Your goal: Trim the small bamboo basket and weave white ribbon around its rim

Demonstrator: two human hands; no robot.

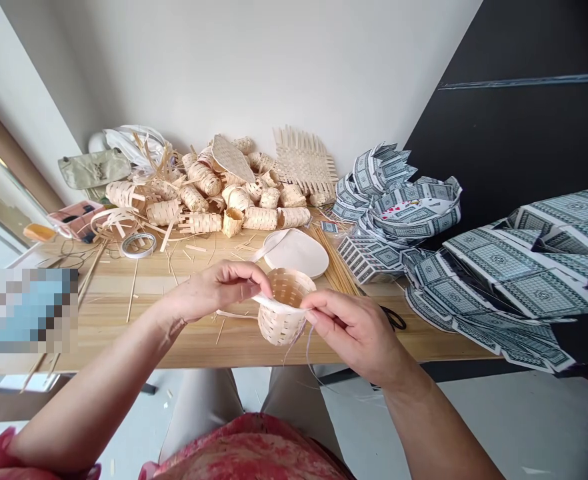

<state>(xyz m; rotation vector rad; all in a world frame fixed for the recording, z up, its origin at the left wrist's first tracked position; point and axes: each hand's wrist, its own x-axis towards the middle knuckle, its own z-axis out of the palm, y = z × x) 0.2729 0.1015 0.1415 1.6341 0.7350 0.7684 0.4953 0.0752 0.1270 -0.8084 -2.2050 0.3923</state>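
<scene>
Folded playing-card baskets beside a dark panel; green pouch near a pale wall.

"Where's that camera looking from?"

"The person's head, facing forward and down, over the lap and table to the wall."

"How near?"

"Close above the left hand and right hand, near mid-view; the wall's farther back. It's the one view."

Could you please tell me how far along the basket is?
The small basket looks woven to the top, like the pieces piled behind. The left hand and right hand pinch a pale strip there. Fastening it seems left, as purple thread hangs loose.
</scene>
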